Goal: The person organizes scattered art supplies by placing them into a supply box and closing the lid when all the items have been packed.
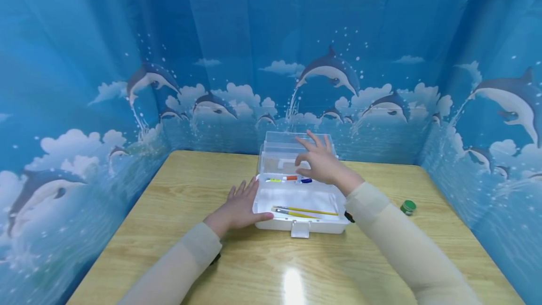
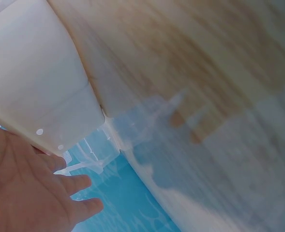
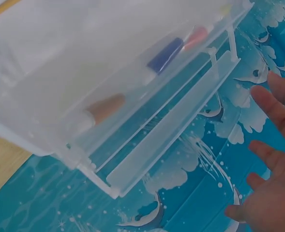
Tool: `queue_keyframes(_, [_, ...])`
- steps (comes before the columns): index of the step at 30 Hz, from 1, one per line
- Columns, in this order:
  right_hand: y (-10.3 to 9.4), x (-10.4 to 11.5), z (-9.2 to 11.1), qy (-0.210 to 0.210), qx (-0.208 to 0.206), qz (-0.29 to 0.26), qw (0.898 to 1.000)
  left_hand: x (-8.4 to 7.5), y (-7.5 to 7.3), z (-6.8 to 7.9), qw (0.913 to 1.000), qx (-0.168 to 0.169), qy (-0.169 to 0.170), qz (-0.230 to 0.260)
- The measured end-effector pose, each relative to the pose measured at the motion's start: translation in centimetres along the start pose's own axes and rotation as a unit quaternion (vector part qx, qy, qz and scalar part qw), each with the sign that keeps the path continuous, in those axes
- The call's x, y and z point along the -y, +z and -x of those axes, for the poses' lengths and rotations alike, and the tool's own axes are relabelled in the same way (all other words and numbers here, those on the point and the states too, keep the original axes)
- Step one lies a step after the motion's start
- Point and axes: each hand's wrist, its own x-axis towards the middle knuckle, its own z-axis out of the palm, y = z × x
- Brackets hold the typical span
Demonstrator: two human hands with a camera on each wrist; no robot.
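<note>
Blue curtain, left: From my head view I see a blue fabric curtain printed with dolphins, clouds and splashes (image 1: 59,121); it runs on behind the counter and round to the right side.
Wood-grain counter: The light yellow-brown counter (image 1: 190,187) carries everything I list below.
Left sleeve: A cream-coloured long sleeve (image 1: 178,262) reaches in from the lower left.
Left hand: I see the left hand (image 1: 240,208) released, fingers spread, beside the box's left wall, the thumb over its near left corner; I cannot tell how firmly it touches.
White plastic box: The rectangular white plastic box (image 1: 271,225) stands upright near the middle of the counter, its transparent hinged lid (image 1: 275,147) raised at the far side.
Markers, far part of box: Left to right I get a yellow-green and white marker (image 1: 274,180), an orange-red marker (image 1: 291,178) and a dark-blue-capped marker (image 1: 306,180); my right wrist view adds a brown-orange and white marker (image 3: 106,108) past the blue one.
Brushes, near part of box: Two slim yellow-handled paintbrushes (image 1: 315,211) lie side by side along the front.
Front latch: A white plastic latch (image 1: 300,229) hangs down at the box's front wall.
Right hand: I see the right hand (image 1: 321,160) released as well, fingers spread and slightly bent, above the far part of the box and in front of the lid.
Right sleeve: The matching cream-coloured sleeve (image 1: 381,215) crosses the box's right end in my view.
Green jar: A small round jar with a green lid (image 1: 408,207) stands on the counter, well apart from the box, to its right.
</note>
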Motion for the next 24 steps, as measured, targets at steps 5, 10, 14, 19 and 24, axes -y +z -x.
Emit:
queue_keyframes(5, [-0.6,-0.6,1.0,0.015,-0.003,0.009,1.000,0.1,0.2,-0.1,1.0000,-0.002,0.001,-0.007])
queue_keyframes(10, [-0.9,-1.6,2.1,0.025,-0.014,0.008,1.000,0.2,0.3,-0.3,1.0000,0.001,-0.001,-0.009])
queue_keyframes(14, [-0.8,-2.5,3.0,0.033,-0.022,0.000,0.999,0.2,0.3,-0.3,1.0000,0.000,-0.001,-0.005])
queue_keyframes(19, [-0.7,-3.5,4.2,0.044,-0.025,0.003,0.999,0.2,0.3,-0.2,1.0000,-0.005,-0.001,-0.002])
queue_keyframes(24, [-0.7,-4.7,5.5,0.052,-0.040,0.006,0.998,0.1,0.2,-0.2,1.0000,-0.002,-0.002,0.001])
